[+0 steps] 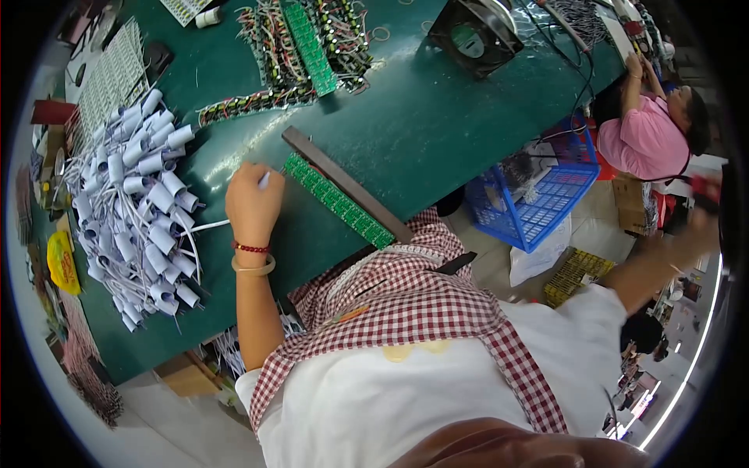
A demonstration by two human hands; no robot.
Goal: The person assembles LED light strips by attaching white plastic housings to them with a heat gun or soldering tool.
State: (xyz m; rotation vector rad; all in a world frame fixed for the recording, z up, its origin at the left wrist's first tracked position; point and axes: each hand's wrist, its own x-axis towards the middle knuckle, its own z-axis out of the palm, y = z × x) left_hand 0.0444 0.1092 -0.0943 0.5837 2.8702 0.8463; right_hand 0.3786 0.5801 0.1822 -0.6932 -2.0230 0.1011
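My left hand (256,204) is closed over the bench, its fingers curled round a white cable (212,225) that runs to the left. A pale tip shows above the fingers. Just right of this hand lies a long green circuit board (339,200), slanting along a dark bar (347,183) near the bench's front edge. On the left is a heap of white cylindrical parts with cables (160,195). My right arm reaches far out to the right; my right hand (701,228) is smeared by motion near a red and black thing (706,191), and its fingers are unclear.
More wired green boards (308,51) lie at the back of the green bench (421,132), left of a black fan (476,37). A blue basket (519,210) stands beyond the front edge. A person in pink (647,136) works at the far right.
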